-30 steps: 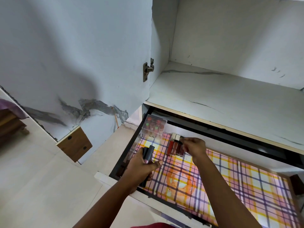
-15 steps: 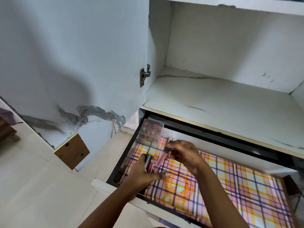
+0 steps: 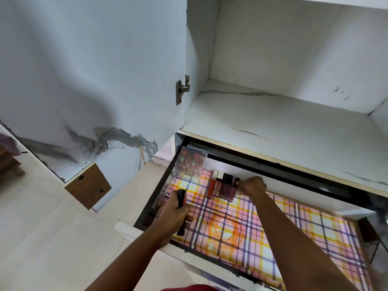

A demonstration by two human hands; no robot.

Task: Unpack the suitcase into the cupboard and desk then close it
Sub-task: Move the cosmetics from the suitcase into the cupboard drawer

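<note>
Right hand (image 3: 253, 185) pinching end lip gloss tube (image 3: 236, 185) in drawer (image 3: 159, 194), left hand (image 3: 175, 215) gripping dark tubes (image 3: 181, 199)

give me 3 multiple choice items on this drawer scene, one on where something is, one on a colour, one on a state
1. Where does the clear box of small bottles stand?
A. the drawer's back left corner
B. the shelf above the drawer
C. the floor

2. What pattern lines the drawer?
A. plain grey
B. pink, yellow and purple plaid
C. green dots

3. What is the left hand doing?
A. lying flat and empty
B. pushing the drawer front
C. gripping dark tubes

Answers:
1 A: the box sits against the drawer's back wall at its left end.
2 B: the plaid liner shows crossing stripes in those colours.
3 C: its fingers curl round the dark tubes, while the right hand pinches the end tube of the row of lip glosses.
</note>
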